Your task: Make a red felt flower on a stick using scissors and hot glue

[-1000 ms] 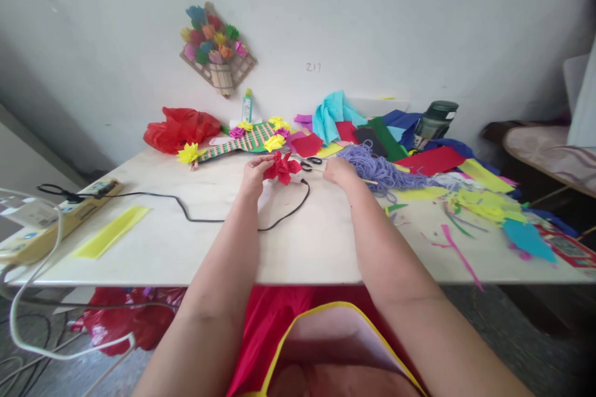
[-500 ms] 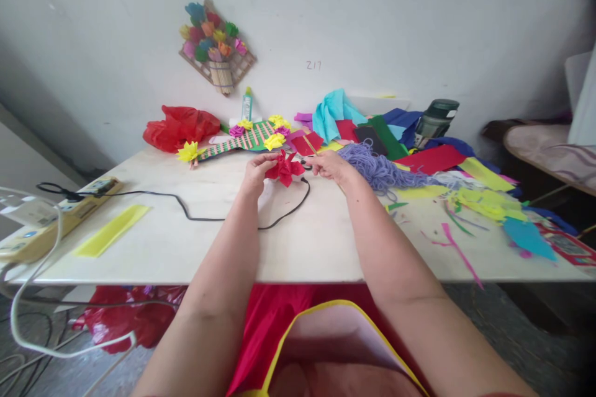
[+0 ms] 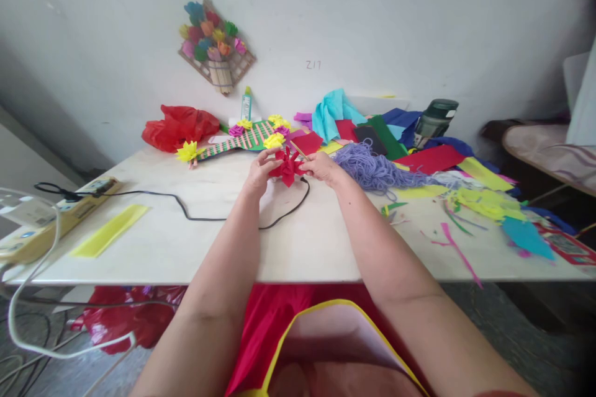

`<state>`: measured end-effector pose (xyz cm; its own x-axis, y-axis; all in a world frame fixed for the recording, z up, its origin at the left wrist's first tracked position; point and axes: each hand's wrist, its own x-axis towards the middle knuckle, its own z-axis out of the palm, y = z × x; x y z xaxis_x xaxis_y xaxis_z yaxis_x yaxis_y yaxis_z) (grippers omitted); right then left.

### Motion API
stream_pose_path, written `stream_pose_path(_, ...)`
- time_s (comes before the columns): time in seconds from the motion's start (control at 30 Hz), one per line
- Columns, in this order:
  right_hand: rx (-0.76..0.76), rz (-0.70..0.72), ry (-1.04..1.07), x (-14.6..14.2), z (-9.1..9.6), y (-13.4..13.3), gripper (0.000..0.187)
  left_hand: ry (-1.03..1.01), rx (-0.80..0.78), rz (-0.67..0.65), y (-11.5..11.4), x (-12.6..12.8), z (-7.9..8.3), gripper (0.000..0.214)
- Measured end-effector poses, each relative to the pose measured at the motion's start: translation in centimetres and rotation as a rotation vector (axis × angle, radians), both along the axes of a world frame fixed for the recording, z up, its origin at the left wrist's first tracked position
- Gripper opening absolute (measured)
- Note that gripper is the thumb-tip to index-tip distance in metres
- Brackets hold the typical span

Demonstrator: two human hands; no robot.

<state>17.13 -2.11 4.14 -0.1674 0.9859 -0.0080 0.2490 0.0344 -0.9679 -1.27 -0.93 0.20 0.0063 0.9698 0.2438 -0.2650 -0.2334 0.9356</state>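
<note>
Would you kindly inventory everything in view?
Table: 1, white, centre
Flower: 1, red, centre
Stick: 1, tan, beside flower
Yarn: 1 heap, purple, right
Striped craft: 1, green, back
Ornament: 1, multicoloured, on wall
Squeeze bottle: 1, teal, back
Flask: 1, green, right
Plastic bags: 2, red, left
Power strip: 1, cream, left
Cords: several, black or white, left
Sheets: many, multicoloured, mostly right
Garment: 1, red, worn
Left hand: 1, bare, holding flower
Right hand: 1, bare, holding stick

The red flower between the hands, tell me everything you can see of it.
The red flower has several pointed petals spread around a darker center and looks like folded paper or thin cloth. Seen over the pale table, it is gripped by the left hand; the right hand, holding a thin stick, meets its opposite side.
</note>
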Motion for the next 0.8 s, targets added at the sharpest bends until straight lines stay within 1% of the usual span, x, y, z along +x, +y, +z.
stream_pose_path(0.07,0.012,-0.026,0.01,-0.2,0.0,0.0,0.01,0.005,0.002,-0.01,0.0,0.1,-0.1,0.07)
stream_pose_path(0.13,0.019,-0.046,0.014,-0.6,0.0,-0.1,0.011,0.016,-0.003,-0.007,0.0,0.4,-0.2,0.074)
stream_pose_path(0.3,0.036,-0.052,0.006,-1.1,0.2,-0.4,0.015,0.01,-0.015,0.032,-0.1,0.8,0.0,0.064)
stream_pose_path(0.47,0.08,-0.005,-0.011,-0.1,0.0,0.0,0.02,0.03,-0.006,0.072,-0.1,0.7,0.1,0.054)
stream_pose_path(0.6,0.118,0.054,-0.015,0.8,-0.2,0.5,0.015,0.052,-0.015,0.066,0.0,0.5,0.1,0.053)
stream_pose_path(0.7,0.179,0.089,-0.037,1.2,-0.4,0.7,0.019,0.067,-0.025,0.057,-0.1,0.4,0.0,0.053)
stream_pose_path(0.8,0.19,0.109,-0.066,1.5,-0.6,0.9,0.023,0.087,-0.016,0.035,-0.2,0.3,0.0,0.053)
